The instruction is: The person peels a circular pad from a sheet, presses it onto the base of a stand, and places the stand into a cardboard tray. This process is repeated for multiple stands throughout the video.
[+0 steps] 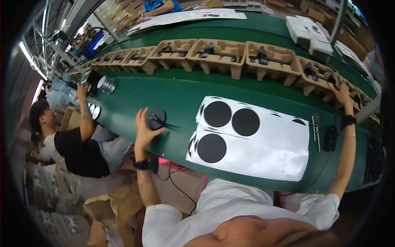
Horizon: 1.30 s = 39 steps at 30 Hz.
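Beside a black round disc base [156, 119] with a short stem, my left hand [144, 129] has its thumb and fingers spread around the near left edge. The disc lies on the green work surface; whether the fingertips touch it I cannot tell. At the far right, my right hand [343, 96] is closed over the end of a brown moulded-pulp tray [314, 85], which holds a black part. Its fingertips are partly hidden by the tray. Between my hands lie white backing sheets [267, 158] with several black round stickers [212, 148].
A row of pulp trays [197, 57] with black parts runs along the far side. Metal tools [317, 129] and a black device [330, 139] lie right. A stack of silvery discs [108, 85] stands left, near a seated co-worker [78, 144]. White flat cartons [308, 37] lie beyond.
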Each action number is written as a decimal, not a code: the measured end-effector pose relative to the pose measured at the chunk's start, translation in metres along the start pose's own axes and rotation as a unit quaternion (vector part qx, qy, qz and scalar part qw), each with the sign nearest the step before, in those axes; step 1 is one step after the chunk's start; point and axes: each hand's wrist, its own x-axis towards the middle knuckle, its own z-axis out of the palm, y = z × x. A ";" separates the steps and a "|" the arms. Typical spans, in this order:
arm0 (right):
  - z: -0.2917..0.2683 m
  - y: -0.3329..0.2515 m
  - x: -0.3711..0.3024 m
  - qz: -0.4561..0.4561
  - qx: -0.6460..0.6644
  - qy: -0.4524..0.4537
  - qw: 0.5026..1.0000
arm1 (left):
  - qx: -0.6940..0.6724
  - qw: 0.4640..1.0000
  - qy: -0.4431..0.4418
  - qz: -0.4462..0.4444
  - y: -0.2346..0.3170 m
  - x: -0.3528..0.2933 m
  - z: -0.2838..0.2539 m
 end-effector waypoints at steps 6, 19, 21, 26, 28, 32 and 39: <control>-0.002 0.011 -0.025 0.009 -0.065 0.000 0.998 | 0.005 0.987 -0.155 0.041 -0.018 0.045 0.015; 0.049 -0.352 -0.161 -0.526 0.272 -0.019 0.805 | -0.788 0.601 0.036 -0.128 0.152 -0.019 0.014; 0.051 -0.358 -0.163 -0.532 0.267 -0.016 0.804 | -0.851 0.503 -0.031 -0.148 0.173 -0.019 0.024; 0.043 -0.368 -0.153 -0.511 0.297 -0.052 0.805 | -0.863 0.423 -0.065 -0.267 0.196 -0.004 0.068; 0.037 -0.373 -0.152 -0.529 0.308 -0.068 0.788 | -0.838 0.461 -0.062 -0.285 0.193 -0.006 0.081; 0.039 -0.375 -0.142 -0.528 0.289 -0.061 0.796 | -0.850 0.426 -0.021 -0.309 0.197 -0.001 0.085; 0.022 -0.377 -0.146 -0.516 0.260 -0.067 0.814 | -0.866 0.396 -0.009 -0.306 0.199 -0.001 0.075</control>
